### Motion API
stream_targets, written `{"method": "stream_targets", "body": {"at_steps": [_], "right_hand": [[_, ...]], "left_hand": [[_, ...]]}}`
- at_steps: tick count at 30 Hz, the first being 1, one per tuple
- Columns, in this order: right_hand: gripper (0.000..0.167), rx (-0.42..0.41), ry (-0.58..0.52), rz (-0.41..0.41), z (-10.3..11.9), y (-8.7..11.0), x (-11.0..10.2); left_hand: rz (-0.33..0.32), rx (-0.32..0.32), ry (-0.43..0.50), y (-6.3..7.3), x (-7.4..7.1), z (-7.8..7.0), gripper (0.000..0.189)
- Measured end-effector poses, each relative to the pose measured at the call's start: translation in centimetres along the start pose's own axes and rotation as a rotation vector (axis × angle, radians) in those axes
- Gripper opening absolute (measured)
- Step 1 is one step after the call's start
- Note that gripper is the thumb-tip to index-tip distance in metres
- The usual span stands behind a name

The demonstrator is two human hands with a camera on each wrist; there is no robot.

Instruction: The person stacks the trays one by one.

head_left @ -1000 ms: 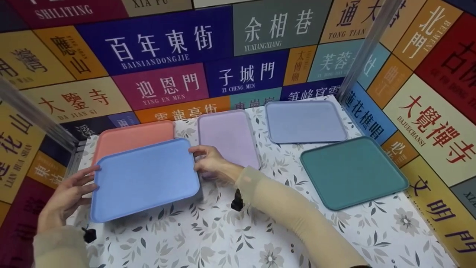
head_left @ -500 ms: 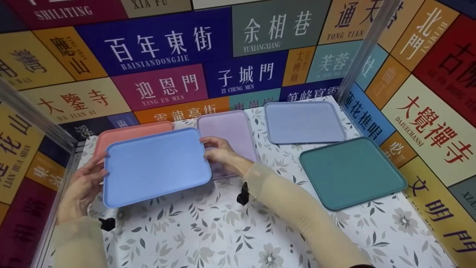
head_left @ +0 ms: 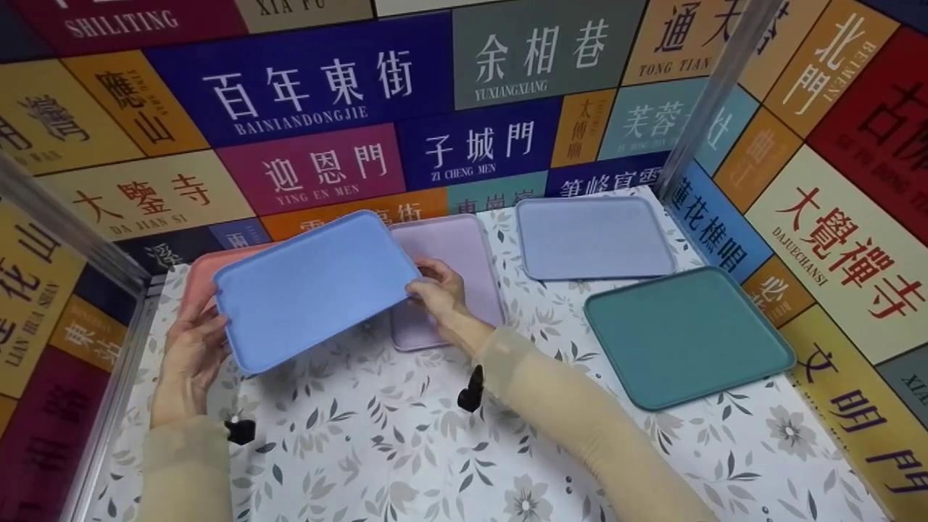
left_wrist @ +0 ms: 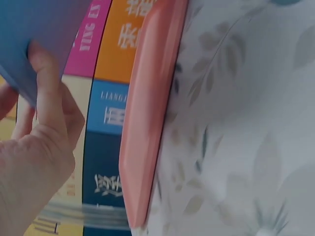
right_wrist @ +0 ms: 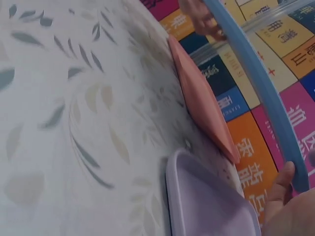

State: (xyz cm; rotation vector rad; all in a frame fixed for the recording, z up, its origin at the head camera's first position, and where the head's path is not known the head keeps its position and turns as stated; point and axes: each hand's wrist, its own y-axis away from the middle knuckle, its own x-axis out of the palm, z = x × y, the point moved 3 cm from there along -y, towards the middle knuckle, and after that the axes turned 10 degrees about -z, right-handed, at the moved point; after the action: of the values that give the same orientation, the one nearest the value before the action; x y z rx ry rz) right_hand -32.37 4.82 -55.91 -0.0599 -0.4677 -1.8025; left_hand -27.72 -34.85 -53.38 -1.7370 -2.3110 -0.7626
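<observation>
Both hands hold a blue tray [head_left: 312,290] in the air, tilted with its right side higher. The left hand [head_left: 192,348] grips its left edge, and the right hand [head_left: 442,297] pinches the right edge near a corner. Below and behind it lies a coral tray [head_left: 217,268], mostly covered in the head view. A lilac tray [head_left: 453,261] rests on the table behind the right hand, partly hidden. In the right wrist view, the blue tray [right_wrist: 266,83] appears edge-on, apart from the coral tray [right_wrist: 204,103] and the lilac tray [right_wrist: 211,206].
A grey-blue tray [head_left: 594,239] lies at the back right, with a green tray [head_left: 689,337] in front of it. The table has a floral cloth [head_left: 406,449]. Walls with printed signs [head_left: 304,80] stand behind and at both sides.
The blue tray has moved right and away from the wearer, rising and tilting more. Both hands have moved with it. More of the lilac tray's near end shows.
</observation>
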Motion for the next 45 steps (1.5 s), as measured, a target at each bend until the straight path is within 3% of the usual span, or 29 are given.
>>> {"method": "stream_targets", "body": {"at_steps": [5, 9, 16, 22, 30, 35, 40, 45], "right_hand": [[0.07, -0.048, -0.129, -0.075, -0.7, 1.4, 1.1], [0.079, -0.098, -0.172, -0.123, -1.3, 2.5, 2.1], [0.084, -0.084, -0.166, -0.127, -2.3, 4.2, 3.5], [0.092, -0.04, -0.191, -0.114, -2.9, 5.1, 4.5], [0.08, -0.048, -0.111, -0.158, -2.2, 5.3, 4.5], [0.078, -0.043, -0.087, -0.143, -1.9, 5.1, 4.2], [0.075, -0.05, -0.07, -0.117, -1.9, 4.8, 3.8], [0.077, -0.045, -0.043, -0.091, -1.6, 4.4, 2.9]], "left_hand": [[-0.106, -0.033, 0.011, 0.3, 1.6, 1.4, 0.065], [-0.169, -0.015, 0.001, 0.6, 3.1, 2.6, 0.075], [-0.182, 0.006, 0.016, 0.8, 4.9, 4.1, 0.076], [-0.195, 0.027, -0.013, 1.0, 5.3, 4.7, 0.074], [-0.176, 0.048, -0.029, 1.1, 5.7, 5.1, 0.074], [-0.181, 0.049, -0.02, 1.2, 5.7, 5.1, 0.066], [-0.203, 0.067, -0.135, 1.0, 5.3, 4.9, 0.051], [-0.174, 0.066, -0.279, -0.3, 4.3, 3.0, 0.039]]}}
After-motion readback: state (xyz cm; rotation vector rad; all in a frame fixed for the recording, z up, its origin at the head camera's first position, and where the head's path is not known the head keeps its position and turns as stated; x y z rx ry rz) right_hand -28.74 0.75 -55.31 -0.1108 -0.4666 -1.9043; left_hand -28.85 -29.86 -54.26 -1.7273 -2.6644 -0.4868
